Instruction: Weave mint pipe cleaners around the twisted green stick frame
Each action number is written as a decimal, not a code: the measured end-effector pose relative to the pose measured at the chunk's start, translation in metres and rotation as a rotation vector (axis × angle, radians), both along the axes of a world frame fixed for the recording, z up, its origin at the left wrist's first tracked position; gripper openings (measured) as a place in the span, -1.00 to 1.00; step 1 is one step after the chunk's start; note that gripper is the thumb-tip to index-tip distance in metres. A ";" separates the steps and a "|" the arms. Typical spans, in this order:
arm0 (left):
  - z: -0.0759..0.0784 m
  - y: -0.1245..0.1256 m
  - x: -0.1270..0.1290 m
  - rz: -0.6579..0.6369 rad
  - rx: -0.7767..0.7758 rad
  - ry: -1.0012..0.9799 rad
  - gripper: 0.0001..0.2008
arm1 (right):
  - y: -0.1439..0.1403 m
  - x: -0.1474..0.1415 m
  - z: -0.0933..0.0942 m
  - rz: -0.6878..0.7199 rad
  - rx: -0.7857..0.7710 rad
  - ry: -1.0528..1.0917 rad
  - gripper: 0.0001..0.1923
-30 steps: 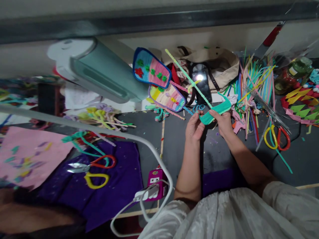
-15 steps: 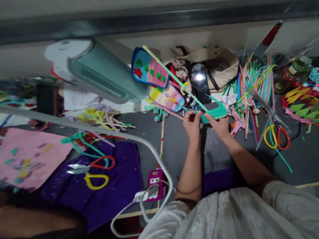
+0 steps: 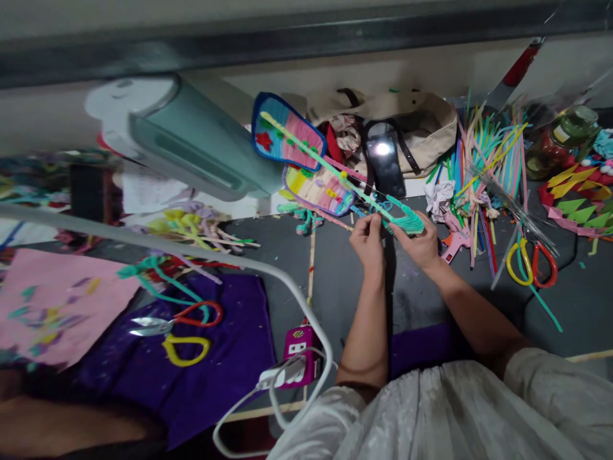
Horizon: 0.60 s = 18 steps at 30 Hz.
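Observation:
Both hands meet above a dark grey mat (image 3: pixel 345 281). My right hand (image 3: pixel 420 246) grips a teal piece wound with pipe cleaner (image 3: pixel 407 222). My left hand (image 3: pixel 368 239) pinches a long light-green pipe cleaner (image 3: pixel 311 151) close to that piece. The loose end of this pipe cleaner runs up and to the left, across two colourful slipper-shaped craft pieces (image 3: pixel 287 137).
A phone (image 3: pixel 385 165) with a bright screen leans on a beige bag (image 3: pixel 421 128). A heap of pipe cleaners (image 3: pixel 483 166), a pink glue gun (image 3: pixel 454 241) and yellow-red scissors (image 3: pixel 531 265) lie right. Scissors (image 3: pixel 177 329) on purple cloth, a pink power strip (image 3: pixel 299 348) and a teal appliance (image 3: pixel 191 144) lie left.
Both hands moved slightly away from me with the teal piece. The long green pipe cleaner's free end swung to the left and lower, now crossing the slipper pieces.

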<state>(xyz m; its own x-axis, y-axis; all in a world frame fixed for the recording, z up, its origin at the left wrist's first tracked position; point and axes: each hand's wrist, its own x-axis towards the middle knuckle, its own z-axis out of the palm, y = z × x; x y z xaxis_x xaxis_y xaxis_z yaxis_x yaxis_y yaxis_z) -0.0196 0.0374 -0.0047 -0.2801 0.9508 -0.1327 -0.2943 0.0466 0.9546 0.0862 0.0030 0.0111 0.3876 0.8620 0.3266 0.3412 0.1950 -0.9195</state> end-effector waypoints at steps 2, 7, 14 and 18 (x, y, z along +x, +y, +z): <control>-0.001 0.001 -0.001 0.000 0.036 -0.018 -0.80 | 0.001 0.000 -0.002 -0.023 -0.013 0.073 -0.77; -0.004 0.007 -0.007 -0.106 -0.090 -0.237 -0.73 | 0.006 0.005 -0.001 -0.017 -0.065 0.292 -0.72; -0.004 0.012 -0.014 -0.248 -0.309 -0.550 -0.88 | 0.014 0.008 -0.003 0.027 -0.138 0.703 -0.69; 0.001 0.010 -0.014 -0.314 -0.348 -0.655 -0.88 | 0.015 0.008 0.001 0.099 -0.224 0.870 -0.65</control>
<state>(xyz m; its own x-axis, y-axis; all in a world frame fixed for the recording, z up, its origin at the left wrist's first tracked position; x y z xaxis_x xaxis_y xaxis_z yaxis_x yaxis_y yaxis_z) -0.0338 0.0469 -0.0032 0.2312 0.8462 -0.4800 -0.7131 0.4830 0.5082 0.0938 0.0178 0.0123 0.3401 0.9127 -0.2264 -0.5010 -0.0279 -0.8650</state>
